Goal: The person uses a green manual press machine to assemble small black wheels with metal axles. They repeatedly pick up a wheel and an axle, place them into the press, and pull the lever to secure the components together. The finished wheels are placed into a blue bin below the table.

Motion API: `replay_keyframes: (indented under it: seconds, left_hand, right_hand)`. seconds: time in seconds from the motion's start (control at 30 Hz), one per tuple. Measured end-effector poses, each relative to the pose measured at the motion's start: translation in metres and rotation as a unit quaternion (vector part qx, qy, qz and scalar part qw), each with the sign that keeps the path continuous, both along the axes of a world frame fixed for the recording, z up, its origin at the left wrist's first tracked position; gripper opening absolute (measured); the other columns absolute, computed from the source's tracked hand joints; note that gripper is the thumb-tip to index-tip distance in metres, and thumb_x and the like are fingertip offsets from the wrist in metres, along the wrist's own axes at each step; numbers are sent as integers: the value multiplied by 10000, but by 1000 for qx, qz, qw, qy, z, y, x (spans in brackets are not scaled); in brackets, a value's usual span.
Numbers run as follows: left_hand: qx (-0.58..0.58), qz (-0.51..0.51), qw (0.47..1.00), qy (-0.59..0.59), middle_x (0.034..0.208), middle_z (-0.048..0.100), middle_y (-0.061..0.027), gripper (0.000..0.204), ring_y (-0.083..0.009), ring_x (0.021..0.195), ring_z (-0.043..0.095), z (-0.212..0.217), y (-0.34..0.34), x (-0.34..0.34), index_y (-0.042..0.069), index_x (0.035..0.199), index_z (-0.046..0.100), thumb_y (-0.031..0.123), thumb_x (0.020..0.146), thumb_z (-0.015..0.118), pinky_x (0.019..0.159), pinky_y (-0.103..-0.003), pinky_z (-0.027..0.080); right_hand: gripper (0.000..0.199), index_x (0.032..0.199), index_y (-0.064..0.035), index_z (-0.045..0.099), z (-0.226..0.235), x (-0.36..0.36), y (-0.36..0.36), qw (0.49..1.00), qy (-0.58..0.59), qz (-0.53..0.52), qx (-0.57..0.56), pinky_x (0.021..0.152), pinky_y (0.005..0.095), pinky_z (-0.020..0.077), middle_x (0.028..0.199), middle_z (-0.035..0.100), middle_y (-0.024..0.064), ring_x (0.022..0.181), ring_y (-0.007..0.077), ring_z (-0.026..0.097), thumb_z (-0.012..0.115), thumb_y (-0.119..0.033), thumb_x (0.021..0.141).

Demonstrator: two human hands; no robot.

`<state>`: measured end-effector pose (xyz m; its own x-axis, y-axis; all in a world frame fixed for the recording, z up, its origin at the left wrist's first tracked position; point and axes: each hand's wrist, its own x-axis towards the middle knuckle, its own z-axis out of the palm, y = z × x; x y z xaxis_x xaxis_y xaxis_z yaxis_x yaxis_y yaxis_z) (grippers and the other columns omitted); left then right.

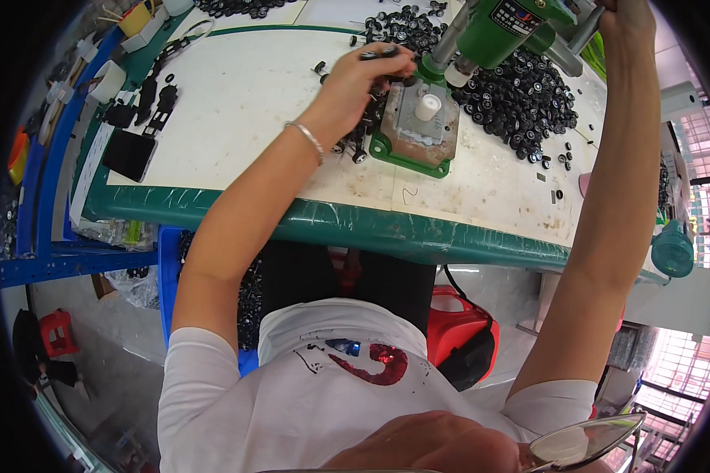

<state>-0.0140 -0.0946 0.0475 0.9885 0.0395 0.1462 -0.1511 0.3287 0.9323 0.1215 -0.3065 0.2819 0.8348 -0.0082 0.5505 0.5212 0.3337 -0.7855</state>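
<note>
On the table stands a green hand press with a metal base block. A white round peg sticks up from that block, below the ram's white tip. My left hand is closed, just left of the press column, with a small black part between its fingers; its exact kind is hard to make out. Up at the top right my right hand is wrapped around the press's lever, partly cut off by the picture's edge. Black wheels with axles lie under my left wrist.
A large heap of small black wheels lies right of the press, another behind it. At the table's left are a dark phone-like slab and black strips. The green table edge runs before my lap; a red stool stands below.
</note>
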Motion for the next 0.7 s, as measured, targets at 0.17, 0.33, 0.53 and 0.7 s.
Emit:
replay_keyframes:
  seconds: [0.17, 0.33, 0.53, 0.7]
  left_hand:
    - [54, -11, 998, -23, 889, 637, -24, 213, -90, 810, 559, 0, 49, -38, 16, 1027, 625, 179, 890, 611, 732, -218, 410]
    - [358, -75, 928, 72, 862, 700, 2, 107, -98, 735, 571, 20, 41, -86, 98, 878, 743, 143, 782, 733, 669, -251, 451]
    - [572, -26, 816, -80, 894, 639, -99, 202, -265, 766, 597, -5, 27, -89, 45, 963, 676, 44, 761, 688, 734, -319, 490]
    - [503, -55, 857, -96, 952, 608, -52, 190, -177, 780, 596, -4, 27, -81, 38, 942, 653, 13, 760, 699, 709, -296, 489]
  right_hand:
    - [244, 1016, -14, 547, -26, -4, -4, 1000, 17, 6, -6, 550, 256, 369, 790, 520, 25, 627, 125, 454, 550, -249, 949]
    - [380, 1192, 73, 515, -68, -12, -60, 997, 17, -39, -69, 728, 317, 485, 1014, 606, 125, 827, 213, 579, 516, -230, 962]
    - [327, 1106, -12, 631, -145, -69, -84, 978, 79, -104, -161, 483, 201, 427, 843, 603, 32, 617, 81, 558, 601, -272, 910]
    - [243, 1059, -54, 660, -210, -89, -116, 903, 141, -121, -387, 518, 217, 421, 776, 618, -6, 614, 49, 540, 644, -234, 896]
